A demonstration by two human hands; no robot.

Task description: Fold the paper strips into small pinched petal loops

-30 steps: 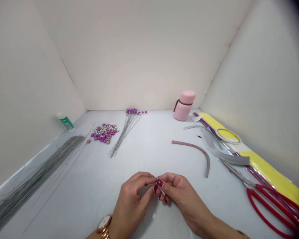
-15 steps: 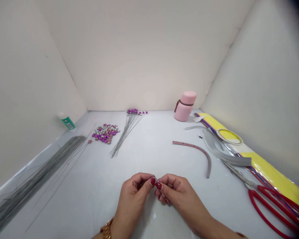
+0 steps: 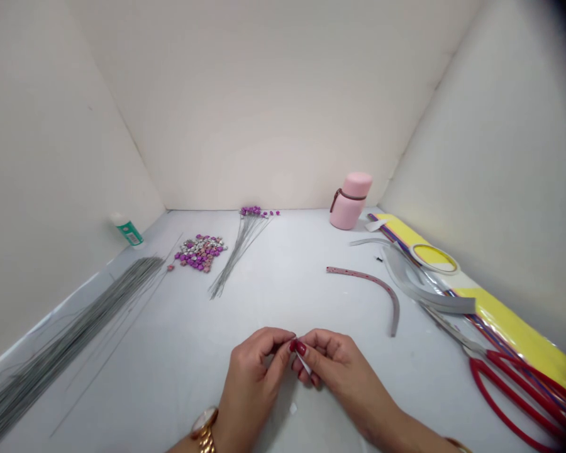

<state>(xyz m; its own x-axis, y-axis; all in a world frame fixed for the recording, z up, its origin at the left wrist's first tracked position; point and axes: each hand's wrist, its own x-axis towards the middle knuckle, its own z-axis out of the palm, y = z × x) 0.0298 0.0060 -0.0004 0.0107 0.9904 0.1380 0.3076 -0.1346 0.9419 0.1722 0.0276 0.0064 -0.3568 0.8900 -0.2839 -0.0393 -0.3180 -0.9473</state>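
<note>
My left hand [image 3: 249,371], with a gold wristwatch [image 3: 205,425], and my right hand [image 3: 334,368] meet at the fingertips, low in the middle of the view. Between them they pinch a small pale strip [image 3: 303,362], mostly hidden by my fingers. A tiny white scrap [image 3: 293,408] lies on the table just below my hands. The nearest other item is a curved grey strip dotted with pink [image 3: 372,286], to the upper right of my right hand.
A long bundle of thin grey wires [image 3: 70,333] lies at left. Ahead are a heap of purple and silver beads [image 3: 199,253], beaded wires [image 3: 236,258], a glue tube [image 3: 128,231] and a pink bottle [image 3: 346,201]. At right are grey strips [image 3: 427,289], tape [image 3: 434,258], red-handled scissors [image 3: 509,390] and a yellow packet [image 3: 519,333].
My left wrist has turned so the watch face shows again, and both hands still pinch the strip. Its pale end now shows below my right fingertips. The table items stay in place.
</note>
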